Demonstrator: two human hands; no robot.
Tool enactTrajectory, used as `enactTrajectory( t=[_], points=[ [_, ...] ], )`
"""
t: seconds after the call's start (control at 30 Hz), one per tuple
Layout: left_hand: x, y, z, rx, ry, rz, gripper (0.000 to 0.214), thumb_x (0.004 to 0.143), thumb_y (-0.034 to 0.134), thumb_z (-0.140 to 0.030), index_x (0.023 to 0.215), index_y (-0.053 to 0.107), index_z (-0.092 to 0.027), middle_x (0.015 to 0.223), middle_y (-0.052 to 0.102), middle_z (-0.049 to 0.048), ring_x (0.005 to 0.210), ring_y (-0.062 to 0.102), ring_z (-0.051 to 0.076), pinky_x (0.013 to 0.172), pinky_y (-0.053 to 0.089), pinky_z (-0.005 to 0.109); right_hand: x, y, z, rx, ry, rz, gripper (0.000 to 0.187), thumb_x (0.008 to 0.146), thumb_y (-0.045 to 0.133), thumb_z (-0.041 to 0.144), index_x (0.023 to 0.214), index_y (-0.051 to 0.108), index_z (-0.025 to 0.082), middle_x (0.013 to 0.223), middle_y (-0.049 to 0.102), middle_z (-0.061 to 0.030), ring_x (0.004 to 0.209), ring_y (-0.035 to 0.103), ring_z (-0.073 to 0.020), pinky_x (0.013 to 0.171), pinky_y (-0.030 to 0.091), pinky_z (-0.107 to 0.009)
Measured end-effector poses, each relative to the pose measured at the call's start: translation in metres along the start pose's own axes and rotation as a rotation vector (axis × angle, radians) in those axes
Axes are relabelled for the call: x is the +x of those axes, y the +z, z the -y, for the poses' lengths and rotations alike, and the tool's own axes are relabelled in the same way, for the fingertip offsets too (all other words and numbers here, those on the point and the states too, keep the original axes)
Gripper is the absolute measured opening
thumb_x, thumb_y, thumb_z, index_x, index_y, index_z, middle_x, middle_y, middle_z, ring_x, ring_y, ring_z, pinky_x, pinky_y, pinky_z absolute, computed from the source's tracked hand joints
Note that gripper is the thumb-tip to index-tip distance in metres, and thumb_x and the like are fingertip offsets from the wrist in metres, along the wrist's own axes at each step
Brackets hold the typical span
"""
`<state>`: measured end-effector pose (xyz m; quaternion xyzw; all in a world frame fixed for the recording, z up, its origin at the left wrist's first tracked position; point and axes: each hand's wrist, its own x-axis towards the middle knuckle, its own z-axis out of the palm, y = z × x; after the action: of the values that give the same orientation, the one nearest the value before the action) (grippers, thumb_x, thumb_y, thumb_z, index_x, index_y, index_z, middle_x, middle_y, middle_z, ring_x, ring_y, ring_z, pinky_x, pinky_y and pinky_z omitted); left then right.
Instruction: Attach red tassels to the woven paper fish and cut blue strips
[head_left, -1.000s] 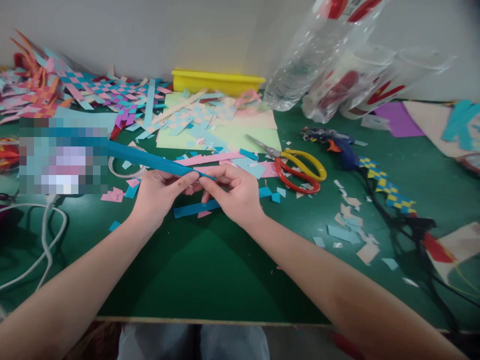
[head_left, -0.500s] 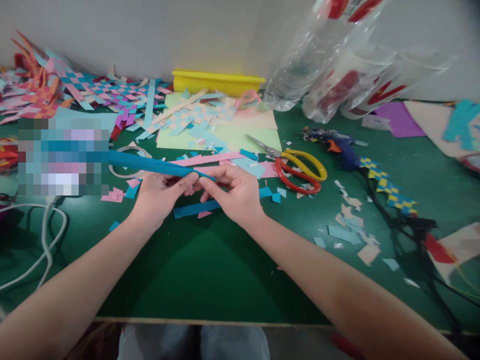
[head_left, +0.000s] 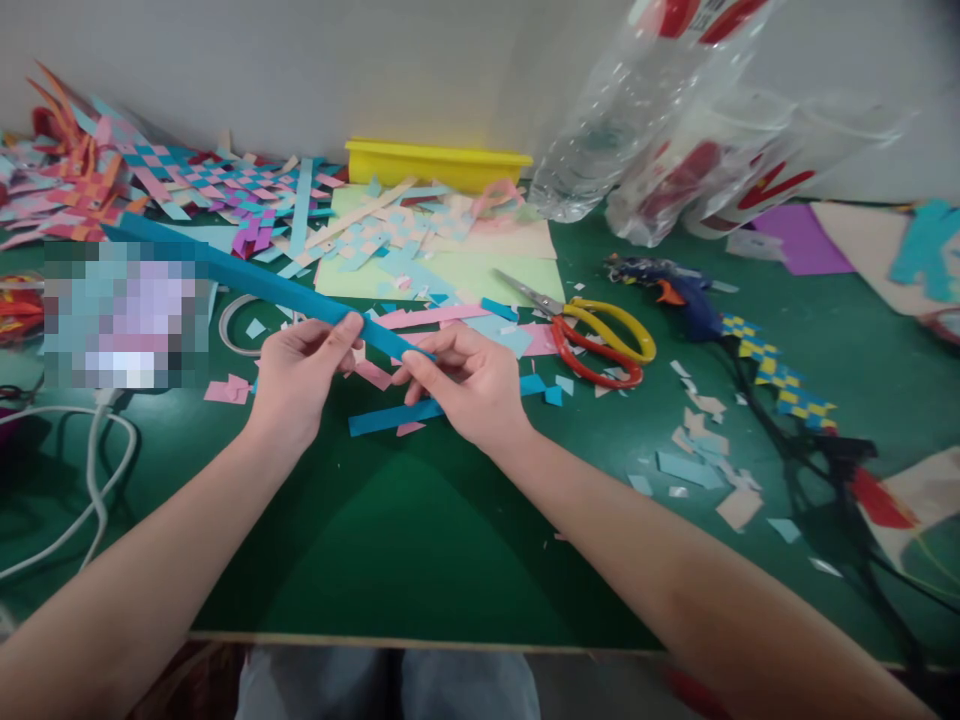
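A long blue paper strip [head_left: 259, 283] runs slantwise across the view, its far end raised at the upper left. Partway along it, my left hand [head_left: 304, 370] pinches the strip between thumb and fingers. At its near right end, the strip is gripped by the thumb and fingers of my right hand [head_left: 480, 385]. Below the hands another blue paper strip [head_left: 379, 418] lies on the table, partly hidden by my right hand. Behind them rests a pink paper strip [head_left: 435, 316] among small scraps.
Scissors [head_left: 600, 335] with red and yellow handles lie right of my hands, near a glue gun [head_left: 694, 300]. A tape roll [head_left: 225, 330] and a blurred-out item [head_left: 124, 315] are at left. Woven paper strips [head_left: 202, 180], a yellow tray [head_left: 439, 165] and bagged cups [head_left: 675, 170] stand behind.
My left hand has slid left along the blue strip, away from my right hand. The strip's far end has swung upward, while my right hand stays nearly in place.
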<state>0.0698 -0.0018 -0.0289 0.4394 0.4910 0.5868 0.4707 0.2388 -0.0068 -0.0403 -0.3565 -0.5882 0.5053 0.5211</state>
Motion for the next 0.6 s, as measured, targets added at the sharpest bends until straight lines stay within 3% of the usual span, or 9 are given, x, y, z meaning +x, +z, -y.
enactTrajectory(
  t=[0.3, 0.47, 0.6],
  points=[
    [0.016, -0.014, -0.016, -0.188, 0.052, -0.165, 0.031, 0.073, 0.078, -0.027, 0.053, 0.057, -0.017, 0.05, 0.042, -0.0049, 0.05, 0.041, 0.005, 0.051, 0.038, 0.021, -0.001, -0.002, -0.001, -0.032, -0.005, 0.026, 0.017, 0.083, 0.066, 0.034, 0.081, 0.059, 0.018, 0.071, 0.073, -0.0016, 0.048, 0.063, -0.0095, 0.047, 0.053, -0.023],
    [0.031, -0.029, -0.023, -0.269, 0.054, -0.364, 0.032, 0.074, 0.077, -0.025, 0.055, 0.052, -0.018, 0.051, 0.041, -0.0053, 0.048, 0.033, 0.004, 0.046, 0.031, 0.022, -0.002, -0.002, 0.004, -0.057, -0.019, 0.046, 0.019, 0.082, 0.066, 0.036, 0.078, 0.058, 0.019, 0.07, 0.072, -0.0013, 0.048, 0.063, -0.0096, 0.048, 0.053, -0.024],
    [0.047, -0.052, -0.022, -0.221, 0.101, -0.513, 0.031, 0.084, 0.064, -0.025, 0.06, 0.045, -0.018, 0.055, 0.04, -0.0062, 0.046, 0.03, 0.004, 0.048, 0.025, 0.026, 0.001, -0.009, 0.012, -0.104, 0.025, 0.11, 0.022, 0.081, 0.066, 0.038, 0.075, 0.058, 0.018, 0.069, 0.072, -0.0021, 0.049, 0.061, -0.0099, 0.05, 0.053, -0.027]
  ],
)
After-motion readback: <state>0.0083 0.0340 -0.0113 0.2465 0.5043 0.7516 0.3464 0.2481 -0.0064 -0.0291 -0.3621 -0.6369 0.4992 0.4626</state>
